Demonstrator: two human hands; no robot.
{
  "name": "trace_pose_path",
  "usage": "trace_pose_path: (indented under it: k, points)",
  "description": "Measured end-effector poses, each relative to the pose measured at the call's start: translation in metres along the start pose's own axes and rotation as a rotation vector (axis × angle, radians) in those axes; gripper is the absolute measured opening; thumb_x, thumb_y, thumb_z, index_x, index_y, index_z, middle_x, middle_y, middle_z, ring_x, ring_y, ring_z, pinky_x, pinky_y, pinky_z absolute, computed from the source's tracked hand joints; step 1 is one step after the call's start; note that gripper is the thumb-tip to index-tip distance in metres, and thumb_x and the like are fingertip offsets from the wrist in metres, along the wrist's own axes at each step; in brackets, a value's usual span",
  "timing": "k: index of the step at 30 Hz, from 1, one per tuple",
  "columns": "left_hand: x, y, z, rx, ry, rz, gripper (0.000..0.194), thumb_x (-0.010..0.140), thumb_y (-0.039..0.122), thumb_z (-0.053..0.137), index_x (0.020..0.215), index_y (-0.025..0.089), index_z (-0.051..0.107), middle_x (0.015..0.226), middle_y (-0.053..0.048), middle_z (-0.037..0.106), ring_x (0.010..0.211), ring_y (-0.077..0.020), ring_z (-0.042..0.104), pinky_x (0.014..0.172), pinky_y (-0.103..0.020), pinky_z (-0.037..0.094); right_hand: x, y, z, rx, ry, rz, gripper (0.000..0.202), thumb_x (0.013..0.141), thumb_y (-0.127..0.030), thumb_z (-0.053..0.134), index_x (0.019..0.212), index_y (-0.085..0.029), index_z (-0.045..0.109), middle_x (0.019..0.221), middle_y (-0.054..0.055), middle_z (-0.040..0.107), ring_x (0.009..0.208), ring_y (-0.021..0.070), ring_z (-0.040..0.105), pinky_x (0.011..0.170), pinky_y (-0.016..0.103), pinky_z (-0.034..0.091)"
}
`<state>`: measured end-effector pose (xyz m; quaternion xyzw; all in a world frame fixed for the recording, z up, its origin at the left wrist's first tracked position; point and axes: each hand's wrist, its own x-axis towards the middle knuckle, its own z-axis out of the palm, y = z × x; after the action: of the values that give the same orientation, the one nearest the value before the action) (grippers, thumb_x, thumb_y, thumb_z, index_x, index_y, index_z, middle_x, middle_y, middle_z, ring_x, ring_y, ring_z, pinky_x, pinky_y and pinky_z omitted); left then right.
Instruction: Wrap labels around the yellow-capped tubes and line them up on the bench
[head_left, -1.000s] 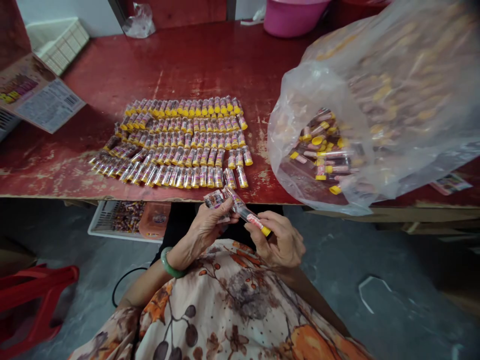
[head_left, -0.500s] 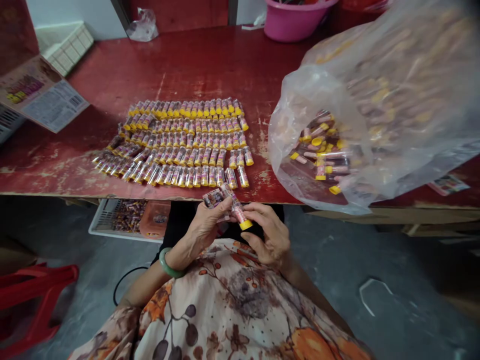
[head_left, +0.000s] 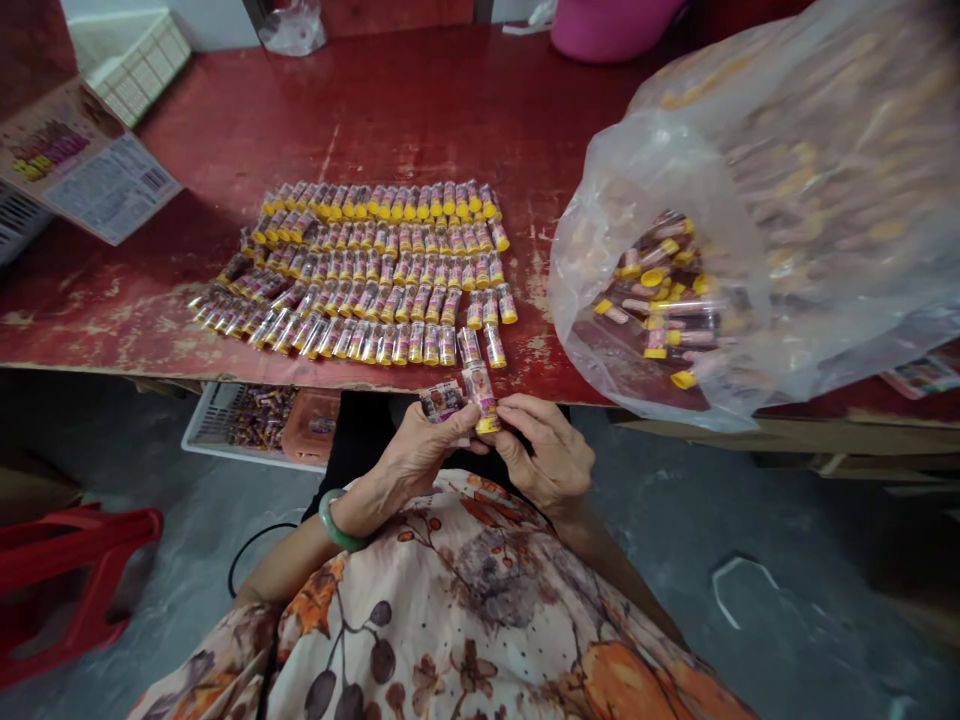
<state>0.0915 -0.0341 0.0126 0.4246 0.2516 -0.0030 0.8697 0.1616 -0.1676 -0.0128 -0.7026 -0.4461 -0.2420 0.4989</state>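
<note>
- The left hand (head_left: 415, 445) is closed, its thumb clamped against the cards (head_left: 442, 402) and the lower end of a tube (head_left: 478, 390). A green bangle (head_left: 335, 527) circles its wrist.
- The right hand (head_left: 549, 455) has its fingertips at the right side of the tube's yellow cap (head_left: 488, 424), thumb and fingers slightly apart; whether they pinch it, I cannot tell.
- The tube tilts slightly, cap toward the body, just off the near edge of the tabletop (head_left: 442, 110). The cards lie just left of it.
- A red stool (head_left: 97, 560) stands on the floor at left.
- Below the tabletop's near edge, left of the legs, a white crate (head_left: 206, 425) holds small wrapped pieces and an orange container (head_left: 307, 425).
- Rows of tubes (head_left: 360, 270) lie from the near edge to the middle of the tabletop, left of centre, caps mostly toward the near edge.
- A clear bag (head_left: 600, 200) lies open on the right side, with loose tubes (head_left: 660, 290) inside.
- A printed box (head_left: 97, 175) is at the left edge.
- A white basket (head_left: 142, 75) sits at the far left corner.
- At the far edge are a crumpled plastic wrapper (head_left: 294, 28) and a pink tub (head_left: 611, 25).
</note>
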Motion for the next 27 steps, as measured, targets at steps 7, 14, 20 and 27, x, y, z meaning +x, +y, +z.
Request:
trace_pose_path:
  k: [7,14,20,27]
  points:
    - [0.000,0.005,-0.001,0.022,-0.017,-0.009,0.031,0.070,0.040,0.078,0.086,0.015,0.069,0.080,-0.002,0.067,0.061,-0.0097,0.059,0.062,-0.022,0.051,-0.004,0.001,0.004,0.004,0.011,0.063,0.023,0.085,-0.012,0.064,0.106,-0.022,0.063,0.097,0.007,0.068,0.085,0.0197,0.068,0.072,0.033,0.059]
    - [0.003,0.008,-0.003,-0.012,0.033,-0.030,0.034,0.067,0.040,0.080,0.085,0.015,0.068,0.076,-0.001,0.066,0.063,-0.0101,0.060,0.058,-0.021,0.050,-0.003,-0.001,0.011,-0.017,-0.029,0.031,0.029,0.084,-0.009,0.063,0.109,-0.023,0.063,0.098,0.005,0.069,0.085,0.0196,0.069,0.075,0.032,0.058]
    - [0.010,0.028,-0.037,0.065,0.136,0.086,0.044,0.060,0.047,0.082,0.087,0.015,0.068,0.073,-0.002,0.062,0.059,-0.0115,0.058,0.050,-0.022,0.047,0.001,0.003,0.017,-0.038,-0.158,-0.110,0.031,0.080,-0.004,0.068,0.106,-0.021,0.063,0.093,0.005,0.070,0.085,0.0215,0.069,0.075,0.032,0.057]
    - [0.024,0.118,-0.119,0.568,0.491,0.460,0.031,0.071,0.045,0.072,0.078,0.015,0.063,0.064,0.002,0.054,0.053,-0.0079,0.043,0.050,-0.021,0.034,-0.012,0.027,0.027,-0.008,-0.155,-0.127,0.016,0.083,-0.006,0.066,0.096,-0.015,0.064,0.085,0.005,0.069,0.072,0.0179,0.068,0.067,0.029,0.056]
